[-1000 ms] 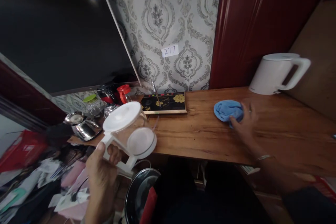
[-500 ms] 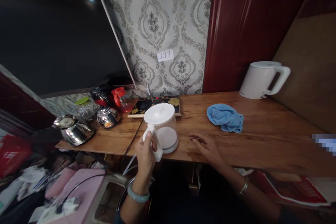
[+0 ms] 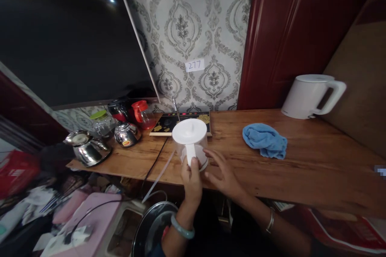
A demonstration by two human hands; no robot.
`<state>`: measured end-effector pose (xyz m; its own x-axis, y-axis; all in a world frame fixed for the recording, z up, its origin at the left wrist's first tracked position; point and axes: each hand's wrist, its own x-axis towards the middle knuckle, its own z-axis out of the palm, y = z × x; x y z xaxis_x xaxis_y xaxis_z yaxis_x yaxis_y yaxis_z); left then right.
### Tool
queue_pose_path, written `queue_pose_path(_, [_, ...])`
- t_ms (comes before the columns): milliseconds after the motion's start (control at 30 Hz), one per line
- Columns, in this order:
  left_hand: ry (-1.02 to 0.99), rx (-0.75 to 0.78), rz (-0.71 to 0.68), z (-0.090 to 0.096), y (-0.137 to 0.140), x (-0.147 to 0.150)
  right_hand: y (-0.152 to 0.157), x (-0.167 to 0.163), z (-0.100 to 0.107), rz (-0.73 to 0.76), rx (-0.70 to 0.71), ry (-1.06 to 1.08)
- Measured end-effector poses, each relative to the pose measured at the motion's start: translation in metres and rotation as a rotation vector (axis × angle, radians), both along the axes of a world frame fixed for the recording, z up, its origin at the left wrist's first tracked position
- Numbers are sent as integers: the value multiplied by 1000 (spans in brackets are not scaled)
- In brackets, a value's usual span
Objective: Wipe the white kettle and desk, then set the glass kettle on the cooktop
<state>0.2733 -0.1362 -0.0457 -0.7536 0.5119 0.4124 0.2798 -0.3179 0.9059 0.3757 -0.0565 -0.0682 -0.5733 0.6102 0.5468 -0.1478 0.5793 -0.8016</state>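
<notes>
A clear glass pot [image 3: 202,149] with a white lid [image 3: 190,130] and white handle stands at the front edge of the wooden table. My left hand [image 3: 192,180] is wrapped round its handle, which points toward me. My right hand [image 3: 221,174] is open just right of the pot, fingers spread near its side; whether the fingertips touch the glass I cannot tell. Behind the pot lies a black tea stove panel [image 3: 165,123] with gold flowers and a thin metal spout [image 3: 175,108]. To the right rests a crumpled blue cloth [image 3: 265,140].
A white electric kettle [image 3: 310,96] stands at the back right. Steel kettles [image 3: 90,150], a green-lidded glass jar [image 3: 101,122] and a red-topped jug [image 3: 144,114] crowd the left end. A cable [image 3: 155,162] hangs over the front edge. Below is a dark round bin [image 3: 150,225].
The pot has turned, so its handle has swung from the left toward me, with my left hand still round it. My right hand has come left, close to the pot. The view has shifted slightly.
</notes>
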Motion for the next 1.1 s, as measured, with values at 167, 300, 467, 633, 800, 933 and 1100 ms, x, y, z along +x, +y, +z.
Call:
queue_pose_path(167, [431, -87, -95, 0, -9, -7, -11, -8, -21, -132, 102, -47])
queue_pose_path(300, [470, 7, 235, -4, -15, -41, -12, -16, -28, -264, 141, -85])
queue_pose_path(467, [242, -119, 283, -18, -12, -87, 0, -22, -29, -290, 74, -77])
queue_pose_path(633, [197, -129, 157, -22, -9, -104, 40, -22, -22, -9, -241, -23])
queue_pose_path(800, [571, -73, 237, 19, -4, -112, 76, -24, -10, 127, -347, 23])
queue_pose_path(933, [951, -170, 61, 69, 12, -121, 75, -35, -13, -18, -359, 69])
queue_pose_path(1100, [1242, -385, -236, 102, 40, -121, 64, -44, -22, -89, -342, 96])
